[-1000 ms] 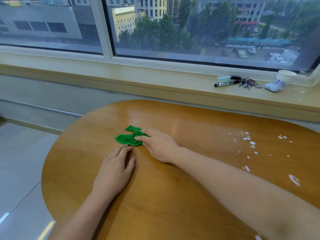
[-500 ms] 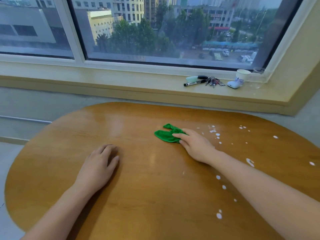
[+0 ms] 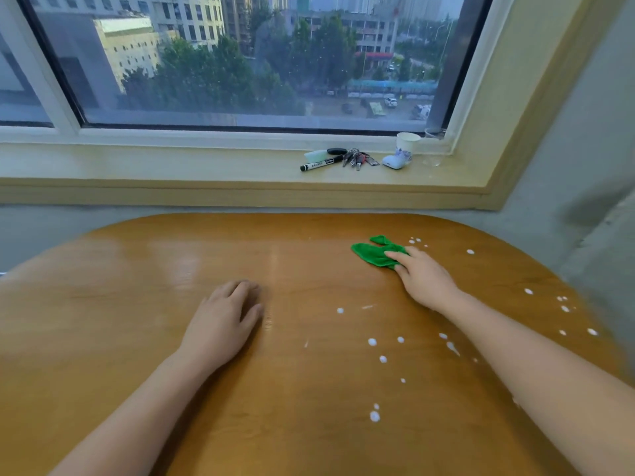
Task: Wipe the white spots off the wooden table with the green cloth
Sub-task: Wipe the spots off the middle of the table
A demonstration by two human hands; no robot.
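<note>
A small green cloth (image 3: 374, 254) lies crumpled on the far right part of a rounded wooden counter (image 3: 137, 304). The right hand (image 3: 424, 281) lies flat on top of its near edge, fingers stretched out and pressing it down rather than curled around it. A few white spots (image 3: 414, 240) sit just beyond the cloth, close to the fingertips. More spots are scattered nearer the person, between the two forearms, and others dot the counter's right edge. The left hand (image 3: 225, 319) rests palm down on the bare wood near the middle of the counter, fingers loosely spread, holding nothing, well apart from the cloth. Both forearms are bare. Beyond the counter runs a pale windowsill (image 3: 171, 166). On it lie a black marker (image 3: 321, 163), a bunch of keys (image 3: 357, 159), a small white case (image 3: 395, 160) and a paper cup (image 3: 408, 143), grouped toward the right. Above the sill, a wide window (image 3: 240, 63) looks out on trees and buildings.
</note>
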